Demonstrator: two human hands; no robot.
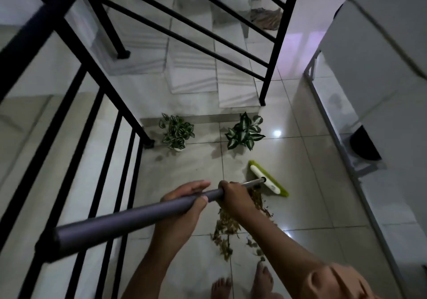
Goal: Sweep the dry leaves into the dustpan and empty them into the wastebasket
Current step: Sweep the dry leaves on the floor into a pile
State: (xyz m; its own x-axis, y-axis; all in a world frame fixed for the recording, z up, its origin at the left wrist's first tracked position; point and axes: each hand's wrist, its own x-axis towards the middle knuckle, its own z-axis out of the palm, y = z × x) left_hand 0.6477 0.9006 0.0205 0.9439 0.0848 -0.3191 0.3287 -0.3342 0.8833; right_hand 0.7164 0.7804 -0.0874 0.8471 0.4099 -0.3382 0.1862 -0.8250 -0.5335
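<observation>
Both hands hold a broom by its long grey handle (129, 218). My left hand (184, 203) grips the handle at mid length. Further down, near the metal neck, my right hand (233, 194) curls round it. The broom head (268, 179), white with green bristles, rests on the tiled floor just beyond my right hand. A pile of dry brown leaves (227, 226) lies on the tiles under my right forearm, trailing from the broom head toward my bare feet (242, 282). No dustpan is clearly in view.
Two small potted plants (176, 132) (245, 132) stand at the foot of the stairs (196, 74). Black railings (111, 137) run along the left and across the top. A dark wastebasket (364, 146) sits behind a glass partition on the right.
</observation>
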